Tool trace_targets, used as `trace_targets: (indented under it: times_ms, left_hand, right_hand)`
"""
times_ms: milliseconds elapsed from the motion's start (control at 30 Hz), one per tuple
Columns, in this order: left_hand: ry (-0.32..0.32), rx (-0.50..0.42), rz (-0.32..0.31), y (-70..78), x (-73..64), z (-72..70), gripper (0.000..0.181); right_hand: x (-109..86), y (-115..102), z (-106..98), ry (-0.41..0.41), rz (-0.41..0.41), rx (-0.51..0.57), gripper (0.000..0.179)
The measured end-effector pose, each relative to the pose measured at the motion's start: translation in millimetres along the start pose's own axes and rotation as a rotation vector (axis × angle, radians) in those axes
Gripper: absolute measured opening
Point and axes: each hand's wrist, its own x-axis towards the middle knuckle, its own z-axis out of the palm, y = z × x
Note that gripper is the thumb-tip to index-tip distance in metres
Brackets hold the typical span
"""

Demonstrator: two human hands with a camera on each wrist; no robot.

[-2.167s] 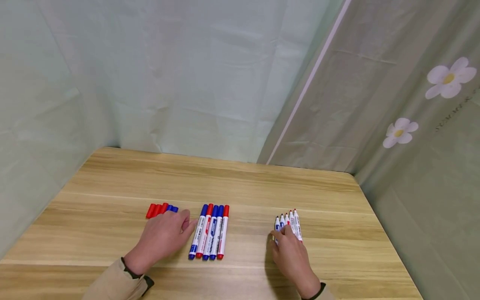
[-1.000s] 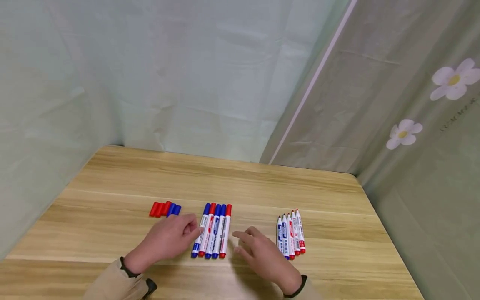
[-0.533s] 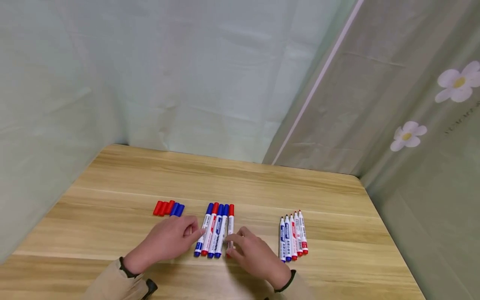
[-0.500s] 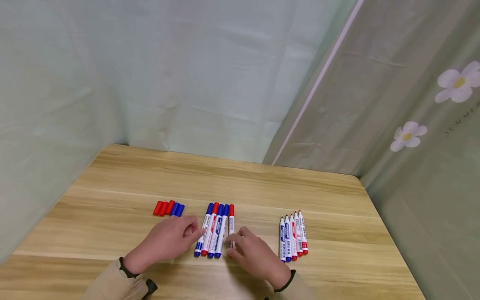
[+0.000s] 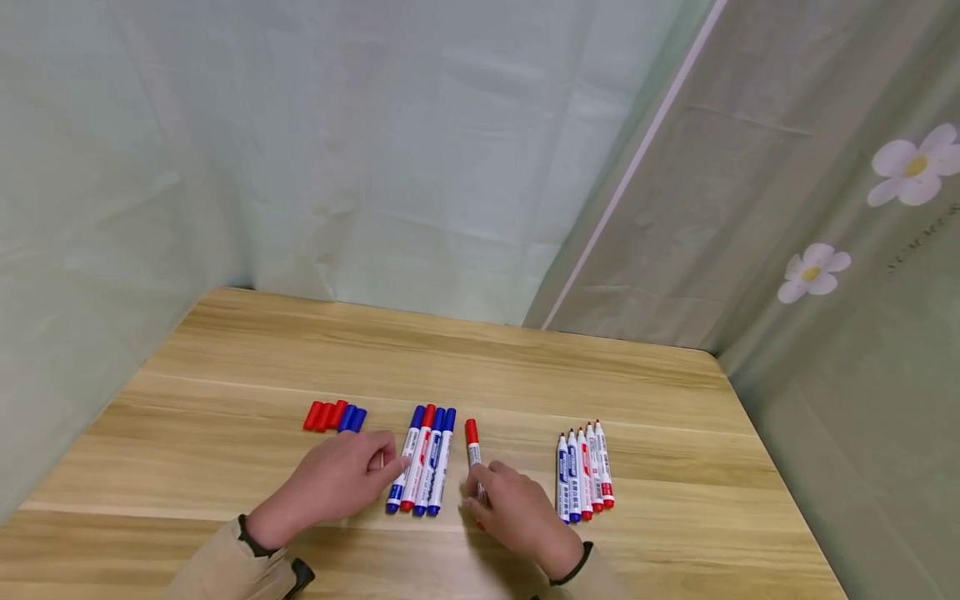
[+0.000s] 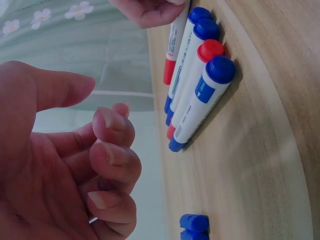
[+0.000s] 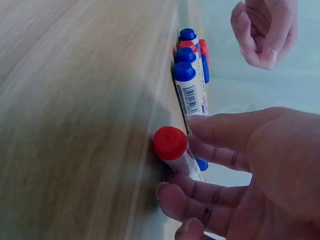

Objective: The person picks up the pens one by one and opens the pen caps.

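Between thumb and fingers, my right hand [image 5: 517, 510] pinches a white marker with a red cap [image 5: 472, 431], just right of the row of capped markers [image 5: 429, 462]. Its red end [image 7: 170, 143] faces the camera in the right wrist view, close over the wood. That row has blue and red caps, lying side by side. My left hand [image 5: 333, 482] hovers by the row's left side, holding nothing; in the left wrist view its fingers [image 6: 116, 160] are loosely curled and the thumb is apart from them.
Several uncapped markers [image 5: 585, 471], tips pointing away, lie together on the right of the wooden table [image 5: 450, 350]. Loose red caps [image 5: 327, 415] and blue caps [image 5: 352, 418] lie in a line at the left. A pale curtain [image 5: 390, 150] hangs behind the table.
My right hand has come left from the uncapped markers to the capped row, taken hold of the red-capped marker at its right end, and drawn it slightly rightward. The left hand stays nearly still.
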Motion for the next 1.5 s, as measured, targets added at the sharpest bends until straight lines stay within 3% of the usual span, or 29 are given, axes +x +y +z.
trace_targets:
  times_ms: [300, 667, 800, 967, 1167, 1300, 1500]
  left_hand:
    - [0.004, 0.006, 0.012, -0.8, -1.0, 2.1, 0.023]
    - [-0.009, -0.001, 0.003, 1.5, -0.3, 2.1, 0.021]
    - [-0.013, -0.007, -0.001, 2.6, 0.6, 2.5, 0.021]
    - [-0.019, -0.02, -0.009, 3.7, 1.6, 3.0, 0.019]
    - [-0.02, -0.029, -0.04, 6.1, 4.5, 2.3, 0.013]
    - [0.013, -0.027, -0.01, 6.8, 5.5, 2.3, 0.032]
    - [0.027, -0.015, 0.091, 5.5, 3.9, 4.5, 0.056]
  right_hand:
    - [-2.4, 2.8, -0.9, 0.045, -0.017, -0.016, 0.015]
    - [-5.3, 10.3, -2.6, 0.062, 0.011, 0.086, 0.017]
    - [-7.3, 13.6, -4.7, 0.065, 0.019, 0.141, 0.028]
    - [-11.7, 14.7, -6.8, 0.114, -0.033, 0.173, 0.054]
    - [-15.9, 14.2, -8.2, 0.179, -0.092, 0.143, 0.043]
    - [-20.1, 12.6, -11.1, 0.214, -0.13, 0.191, 0.037]
    - [-27.1, 9.8, -17.6, 0.236, -0.19, 0.268, 0.036]
